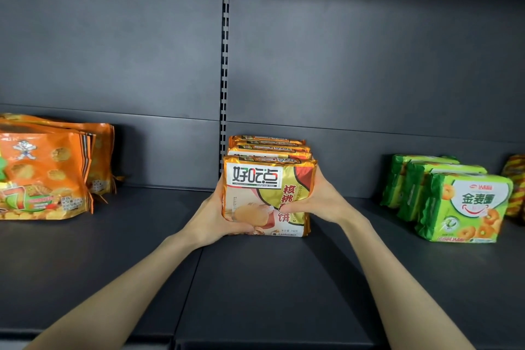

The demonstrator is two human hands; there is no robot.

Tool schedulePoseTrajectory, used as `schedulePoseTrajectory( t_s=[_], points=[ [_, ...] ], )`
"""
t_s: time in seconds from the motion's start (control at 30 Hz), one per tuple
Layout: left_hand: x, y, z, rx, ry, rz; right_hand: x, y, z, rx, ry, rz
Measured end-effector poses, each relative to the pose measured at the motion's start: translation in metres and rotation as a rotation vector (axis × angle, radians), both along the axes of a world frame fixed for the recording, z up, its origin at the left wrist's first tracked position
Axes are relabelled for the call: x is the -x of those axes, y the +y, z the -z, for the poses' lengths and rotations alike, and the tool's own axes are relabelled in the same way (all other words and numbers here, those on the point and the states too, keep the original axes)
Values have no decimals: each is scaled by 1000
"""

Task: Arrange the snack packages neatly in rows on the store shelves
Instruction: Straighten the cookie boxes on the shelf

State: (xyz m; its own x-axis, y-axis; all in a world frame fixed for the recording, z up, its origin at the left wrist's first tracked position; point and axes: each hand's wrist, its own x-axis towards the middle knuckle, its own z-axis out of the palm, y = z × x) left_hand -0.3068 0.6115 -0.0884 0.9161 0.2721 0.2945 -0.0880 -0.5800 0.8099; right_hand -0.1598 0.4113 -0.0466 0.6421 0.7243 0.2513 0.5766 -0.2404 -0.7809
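the dark back panel (pixel 113 37) fills everything beyond your fingers. it is split by a slotted upright (pixel 225 65) that comes down just behind your left fingertips. the dark shelf (pixel 255 278) lies under both hands and spreads out to either side of them. well out to the left of your left fingers is a bunch of orange snack bags (pixel 42 173), leaning and overlapping. well out to the right of your right fingers, three green snack packs (pixel 466 204) stand in a staggered row. between your fingers the row of gold snack packs (pixel 270 148) stands upright on the shelf, one behind another, running back toward the panel. a striped pack (pixel 515 185) shows at the frame edge, past the green ones. your left hand (pixel 210 219) grips the front gold pack (pixel 255 193) at its left side, thumb (pixel 244 228) curled across the lower front, the other fingers hidden round the side. your right hand (pixel 326 202) grips the same pack at its right side, thumb (pixel 295 206) pressed on the front face, fingers wrapped round the edge.
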Motion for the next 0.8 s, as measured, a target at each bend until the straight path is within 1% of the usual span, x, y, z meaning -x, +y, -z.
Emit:
schedulePoseTrajectory(
  t_s=[0.27, 0.37, 0.43, 0.53, 0.67, 0.8],
  points=[
    [-1, 2, 1, -32, 21, -58, 0, 1, -3, -6, 26, -56],
    [1, 3, 1, -89, 84, -124, 0, 1, -6, 14, 45, -100],
    [2, 5, 0, -139, 134, -130, -1, 0, -7, 31, 53, -109],
    [4, 5, -4, -151, 170, -117, 1, -3, -12, 46, 64, -108],
    [10, -3, -12, -99, 163, -98, 6, -7, -16, 37, 74, -67],
    [14, -6, -15, -147, 159, -118, 11, -9, -17, 38, 62, -28]
  ],
)
